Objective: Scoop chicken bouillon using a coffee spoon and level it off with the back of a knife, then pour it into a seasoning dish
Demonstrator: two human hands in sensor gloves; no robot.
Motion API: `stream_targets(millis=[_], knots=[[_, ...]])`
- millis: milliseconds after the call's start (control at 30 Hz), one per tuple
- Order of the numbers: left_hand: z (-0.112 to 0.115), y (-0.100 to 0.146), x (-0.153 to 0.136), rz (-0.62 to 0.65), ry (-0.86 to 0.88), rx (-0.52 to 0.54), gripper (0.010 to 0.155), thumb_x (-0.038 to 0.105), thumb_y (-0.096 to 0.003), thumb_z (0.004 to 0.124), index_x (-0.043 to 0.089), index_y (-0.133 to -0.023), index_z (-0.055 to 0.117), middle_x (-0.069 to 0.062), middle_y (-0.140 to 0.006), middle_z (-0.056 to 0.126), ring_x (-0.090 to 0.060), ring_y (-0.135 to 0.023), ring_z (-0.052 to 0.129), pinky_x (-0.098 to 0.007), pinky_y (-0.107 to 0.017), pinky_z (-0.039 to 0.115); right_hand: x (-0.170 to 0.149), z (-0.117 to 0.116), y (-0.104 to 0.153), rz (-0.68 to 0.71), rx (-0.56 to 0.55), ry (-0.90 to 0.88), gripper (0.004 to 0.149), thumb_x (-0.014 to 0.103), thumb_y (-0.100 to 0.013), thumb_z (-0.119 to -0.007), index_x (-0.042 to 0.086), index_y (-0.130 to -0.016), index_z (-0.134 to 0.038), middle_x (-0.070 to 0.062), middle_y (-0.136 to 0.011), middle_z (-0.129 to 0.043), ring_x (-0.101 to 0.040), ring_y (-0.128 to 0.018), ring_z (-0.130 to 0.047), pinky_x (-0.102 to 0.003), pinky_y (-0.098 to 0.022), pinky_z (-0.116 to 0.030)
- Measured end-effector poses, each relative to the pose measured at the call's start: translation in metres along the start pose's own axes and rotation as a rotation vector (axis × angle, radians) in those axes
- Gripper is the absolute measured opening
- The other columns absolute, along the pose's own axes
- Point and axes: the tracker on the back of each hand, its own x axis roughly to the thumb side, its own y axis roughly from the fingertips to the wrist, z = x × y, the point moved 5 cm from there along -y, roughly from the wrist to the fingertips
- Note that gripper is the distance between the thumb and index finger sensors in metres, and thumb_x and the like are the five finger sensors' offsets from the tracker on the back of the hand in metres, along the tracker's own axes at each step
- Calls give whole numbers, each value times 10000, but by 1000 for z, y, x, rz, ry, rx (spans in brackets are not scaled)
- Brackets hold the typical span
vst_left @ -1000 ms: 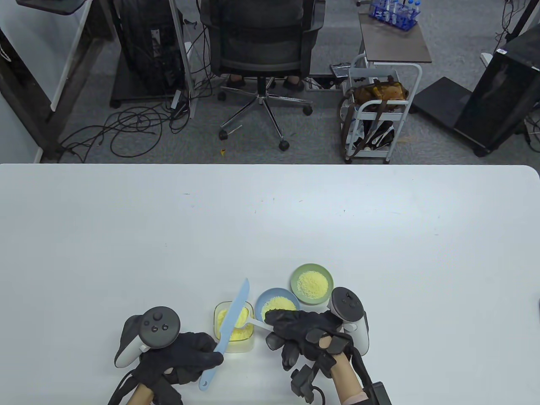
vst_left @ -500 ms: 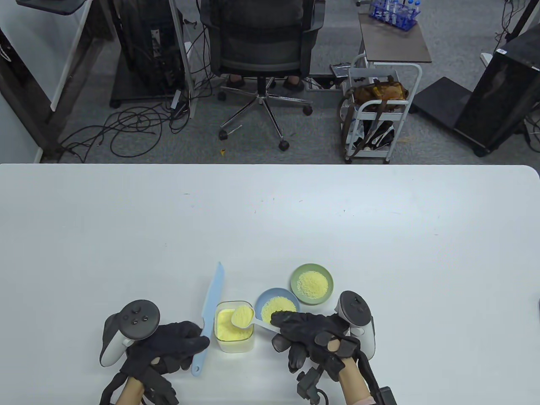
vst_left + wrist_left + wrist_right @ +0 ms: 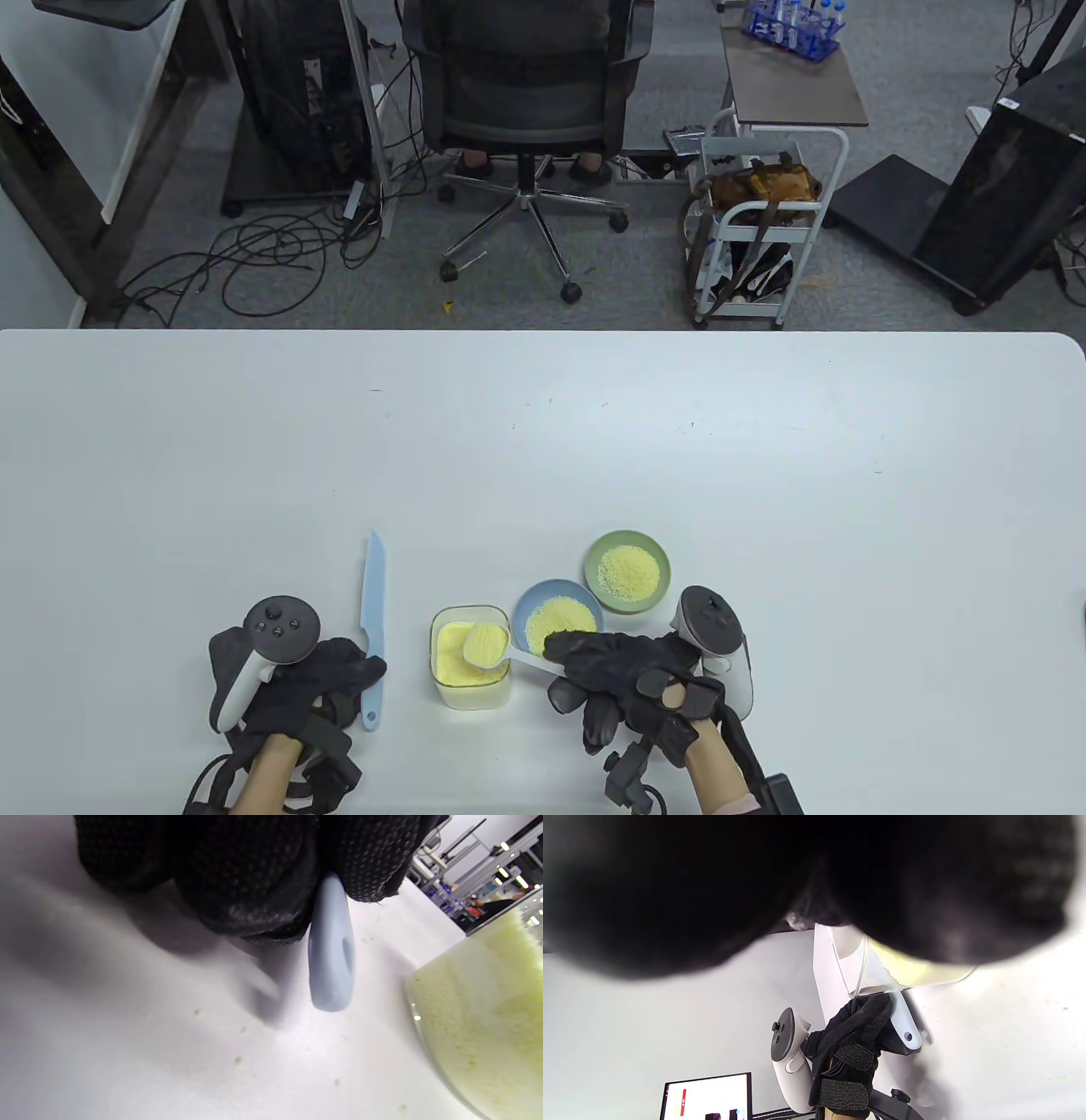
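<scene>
My right hand (image 3: 567,660) pinches the handle of the white coffee spoon (image 3: 485,645). Its bowl, filled with yellow bouillon, hovers over the clear bouillon container (image 3: 471,679). My left hand (image 3: 356,672) grips the handle of the light blue knife (image 3: 373,607), which lies along the table left of the container, tip pointing away. The left wrist view shows the knife's handle end (image 3: 331,963) sticking out from under the gloved fingers (image 3: 237,870), close to the table. A blue seasoning dish (image 3: 534,594) and a green one (image 3: 598,548) behind it both hold bouillon.
The white table (image 3: 543,441) stretches bare beyond the dishes. The right wrist view is mostly blocked by dark glove; below it show the container (image 3: 916,974), my left hand (image 3: 852,1043) and the knife handle (image 3: 903,1022). A few grains dot the table near the container (image 3: 488,1027).
My left hand has drawn the knife off the container and moved it left, down to the table. The spoon, covered by the blade before, now shows its filled bowl over the container.
</scene>
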Motion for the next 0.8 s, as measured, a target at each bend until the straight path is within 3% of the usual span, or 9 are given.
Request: stream_targets(millis=[333, 700, 800], knots=[[0, 2, 6, -18, -149, 68, 384, 384, -404, 905, 101, -663, 894, -62, -382, 1005, -85, -158, 961, -373, -283, 828, 6, 0, -1, 7, 18, 10, 417, 147, -424, -738, -59, -781, -672, -307, -436, -891, 7, -18, -973, -304, -47, -927], [0, 4, 7, -6, -142, 65, 387, 375, -413, 896, 92, -676, 890, -76, -404, 1004, -102, -178, 969, -390, -301, 825, 7, 1, 0, 18, 9, 10, 416, 148, -425, -737, -58, -781, -672, -306, -436, -892, 8, -17, -973, -304, -47, -927], [-6, 9, 10, 16, -127, 115, 392, 384, -432, 874, 100, -703, 881, -83, -453, 1011, -122, -225, 990, -413, -346, 824, 10, 2, 2, 32, 5, 11, 416, 151, -426, -736, -53, -784, -671, -301, -439, -893, 9, -18, -973, -302, -48, -927]])
